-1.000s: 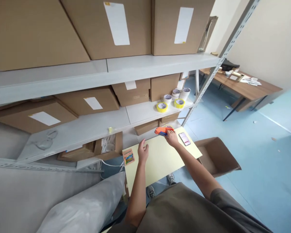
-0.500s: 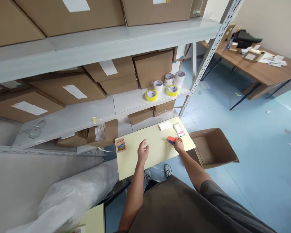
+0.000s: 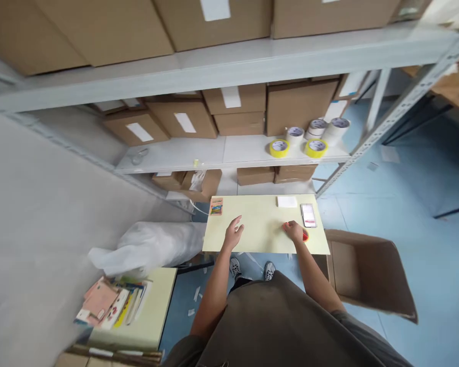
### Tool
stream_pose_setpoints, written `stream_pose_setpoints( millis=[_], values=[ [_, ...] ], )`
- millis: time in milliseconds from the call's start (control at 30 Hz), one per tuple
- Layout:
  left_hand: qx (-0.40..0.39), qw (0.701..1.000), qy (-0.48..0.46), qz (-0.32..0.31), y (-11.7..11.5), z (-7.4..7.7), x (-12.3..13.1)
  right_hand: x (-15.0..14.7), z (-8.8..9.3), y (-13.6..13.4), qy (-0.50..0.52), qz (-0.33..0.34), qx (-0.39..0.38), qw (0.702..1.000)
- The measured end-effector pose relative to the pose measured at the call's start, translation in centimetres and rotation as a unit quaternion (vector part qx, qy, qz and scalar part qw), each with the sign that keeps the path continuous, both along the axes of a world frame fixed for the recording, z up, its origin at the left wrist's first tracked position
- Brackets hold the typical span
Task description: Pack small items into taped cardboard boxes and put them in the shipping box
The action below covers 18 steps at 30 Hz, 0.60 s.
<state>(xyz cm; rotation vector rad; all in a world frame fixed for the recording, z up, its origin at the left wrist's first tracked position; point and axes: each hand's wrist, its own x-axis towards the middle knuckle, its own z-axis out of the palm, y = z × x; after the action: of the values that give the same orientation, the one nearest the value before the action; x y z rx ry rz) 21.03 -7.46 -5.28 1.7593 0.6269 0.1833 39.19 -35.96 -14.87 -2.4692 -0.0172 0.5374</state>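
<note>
We look down on a small pale yellow table [image 3: 260, 239] standing on a blue floor [image 3: 424, 224], pushed up against a grey metal shelf rack [image 3: 229, 153] loaded with brown cartons [image 3: 296, 104]; there are too many, partly hidden, for us to count surely. To the right of the table an open cardboard box [image 3: 371, 275] sits on the floor, to the left lies a white plastic sack [image 3: 153, 247], and nearer us a second, smaller table [image 3: 153, 326] carries a loose pile of books [image 3: 110, 303]. On the yellow table we find the orange tool [image 3: 305, 235] near the front right corner, almost wholly covered by the right hand [image 3: 294, 231], whose fingers curl down over it in a grip; only slivers of orange show at either side. The left hand [image 3: 234, 233] is well apart from it, over the middle-left of the table, fingers spread and loose, holding nothing; we cannot tell whether it touches the top. Just beyond the right hand lies one phone [image 3: 309, 215], beside it one white pad [image 3: 286, 202], and at the far left corner one colourful card [image 3: 216, 206]. On the shelf behind we count two yellow tape rolls [image 3: 279, 148] and three white tape rolls [image 3: 317, 127]. Two shoes [image 3: 268, 270] show under the table's near edge.
</note>
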Motion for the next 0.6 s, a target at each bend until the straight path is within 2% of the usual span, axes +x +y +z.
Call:
stream_pose_setpoints(
  millis=[67, 167, 300, 433, 600],
  values=[
    [-0.015, 0.999, 0.003, 0.032, 1.3, 0.4, -1.6, 0.3, 1.1, 3.4, -0.007, 0.034, 0.11, 0.993],
    [-0.014, 0.995, -0.002, 0.101, 3.9, 0.9, -5.1, -0.2, 3.0, 10.6, -0.011, 0.107, 0.238, 0.965],
    [-0.002, 0.978, -0.017, 0.207, 8.4, 1.4, -11.4, -3.1, 5.8, 21.8, 0.001, 0.197, 0.314, 0.929],
    [0.03, 0.951, -0.026, 0.308, 13.4, 1.1, -18.6, -9.1, 8.0, 32.3, 0.014, 0.29, 0.336, 0.896],
    [0.03, 0.91, -0.038, 0.411, 20.6, 0.1, -27.6, -19.4, 9.9, 43.1, 0.029, 0.409, 0.328, 0.851]
  ],
)
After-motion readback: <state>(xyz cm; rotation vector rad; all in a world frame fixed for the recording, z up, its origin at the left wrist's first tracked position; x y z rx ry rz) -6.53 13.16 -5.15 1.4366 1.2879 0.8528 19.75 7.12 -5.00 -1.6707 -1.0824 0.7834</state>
